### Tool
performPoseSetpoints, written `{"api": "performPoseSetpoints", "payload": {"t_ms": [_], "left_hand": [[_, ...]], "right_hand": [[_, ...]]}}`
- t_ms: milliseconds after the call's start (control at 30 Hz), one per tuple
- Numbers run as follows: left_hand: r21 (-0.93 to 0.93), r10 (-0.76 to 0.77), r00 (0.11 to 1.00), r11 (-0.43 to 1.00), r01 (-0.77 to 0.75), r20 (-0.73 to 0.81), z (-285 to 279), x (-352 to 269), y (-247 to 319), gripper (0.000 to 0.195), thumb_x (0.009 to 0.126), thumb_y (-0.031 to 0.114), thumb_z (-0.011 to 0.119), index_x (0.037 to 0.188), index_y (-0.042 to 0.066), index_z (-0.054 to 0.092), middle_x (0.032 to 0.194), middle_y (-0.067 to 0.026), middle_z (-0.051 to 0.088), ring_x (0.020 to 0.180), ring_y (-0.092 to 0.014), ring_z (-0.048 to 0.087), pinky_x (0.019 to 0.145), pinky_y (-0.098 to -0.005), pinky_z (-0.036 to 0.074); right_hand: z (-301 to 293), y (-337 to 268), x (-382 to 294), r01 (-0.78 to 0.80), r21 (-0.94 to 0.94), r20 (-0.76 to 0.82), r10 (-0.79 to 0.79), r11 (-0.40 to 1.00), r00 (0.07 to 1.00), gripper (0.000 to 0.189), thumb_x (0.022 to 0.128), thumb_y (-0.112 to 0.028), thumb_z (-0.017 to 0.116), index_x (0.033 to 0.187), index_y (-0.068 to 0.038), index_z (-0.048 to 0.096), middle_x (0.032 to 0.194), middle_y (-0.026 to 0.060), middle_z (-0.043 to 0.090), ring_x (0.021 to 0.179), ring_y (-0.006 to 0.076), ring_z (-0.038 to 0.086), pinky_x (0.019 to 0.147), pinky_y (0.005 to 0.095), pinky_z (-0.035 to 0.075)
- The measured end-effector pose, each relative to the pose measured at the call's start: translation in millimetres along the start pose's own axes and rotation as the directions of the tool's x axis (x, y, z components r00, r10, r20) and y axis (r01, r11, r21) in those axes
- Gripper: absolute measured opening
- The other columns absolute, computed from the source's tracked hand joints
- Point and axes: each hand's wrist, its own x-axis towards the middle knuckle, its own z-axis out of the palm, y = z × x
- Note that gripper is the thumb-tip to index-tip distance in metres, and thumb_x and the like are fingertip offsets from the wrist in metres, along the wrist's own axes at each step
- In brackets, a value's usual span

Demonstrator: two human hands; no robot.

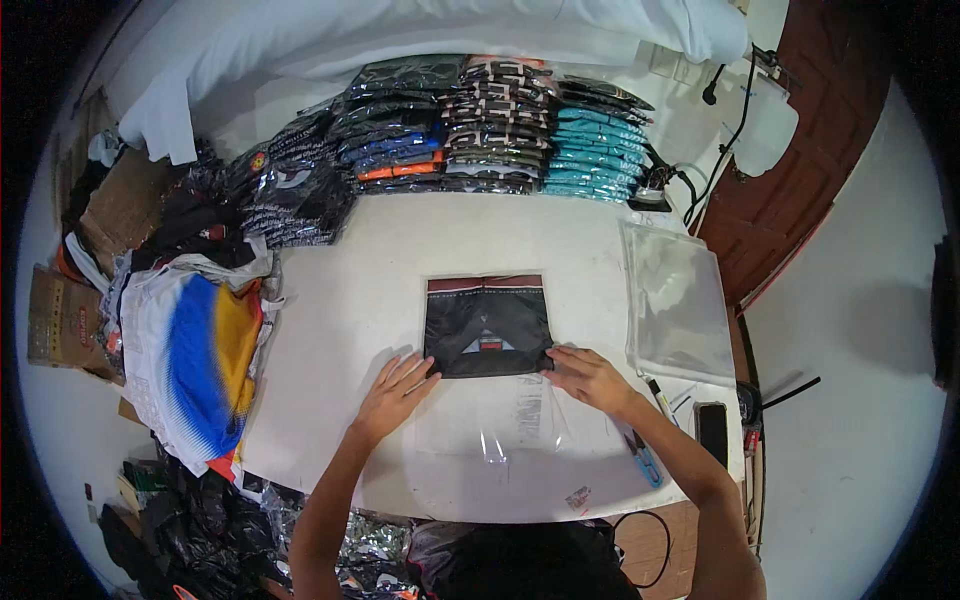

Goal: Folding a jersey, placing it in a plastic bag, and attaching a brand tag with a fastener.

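Observation:
A folded black garment with a maroon band along its top [487, 319] lies flat on the white table [337, 315], inside a clear plastic bag. The bag's loose clear end [487, 420] stretches from the garment towards my body. My left hand [396, 394] rests with spread fingers at the garment's lower left corner, fingertips touching its edge. At the lower right corner, the fingers of my right hand [589, 375] lie on the edge, palm down. Neither hand grasps anything.
Stacks of bagged garments [491, 127] line the table's back. Clear plastic bags [679, 300] lie at right, near a marker [661, 401], blue thread snips [643, 461] and a phone [711, 433]. A multicoloured cloth pile [199, 360] covers the left edge; an iron [651, 196] stands back right.

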Motion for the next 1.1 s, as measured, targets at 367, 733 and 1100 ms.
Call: {"api": "performPoseSetpoints", "payload": {"t_ms": [367,733,1100], "left_hand": [[-0.222,-0.096,0.993,0.969,0.109,0.071,8,-3,1,0.031,0.090,0.018,0.059,0.120,0.015,0.064,0.135,-0.0073,0.054,0.128,-0.025,0.046,0.108,-0.0415,0.034],[-0.478,-0.244,0.965,0.839,0.260,0.097,8,-6,3,0.028,0.093,0.014,0.057,0.121,0.013,0.064,0.137,-0.0109,0.052,0.132,-0.029,0.043,0.111,-0.0417,0.029],[-0.665,-0.300,0.930,0.653,0.361,0.210,4,0,-3,0.025,0.095,0.009,0.053,0.117,0.005,0.064,0.134,-0.0150,0.054,0.133,-0.029,0.042,0.113,-0.0406,0.029]], "right_hand": [[-4,-3,-12,-0.029,0.066,0.126,0.020,0.997,0.992,0.043,0.084,-0.021,0.065,0.125,-0.008,0.060,0.136,0.0101,0.053,0.130,0.0268,0.044,0.108,0.0395,0.034],[-10,-27,-6,-0.072,-0.030,0.210,0.076,0.997,0.975,0.066,0.086,-0.040,0.064,0.140,-0.009,0.042,0.141,0.0139,0.046,0.135,0.0269,0.039,0.113,0.0440,0.027],[9,4,-8,0.066,-0.071,0.066,-0.061,0.995,0.996,0.046,0.087,-0.014,0.060,0.133,-0.012,0.051,0.122,0.0115,0.058,0.107,0.0271,0.058,0.094,0.0373,0.046]]}}
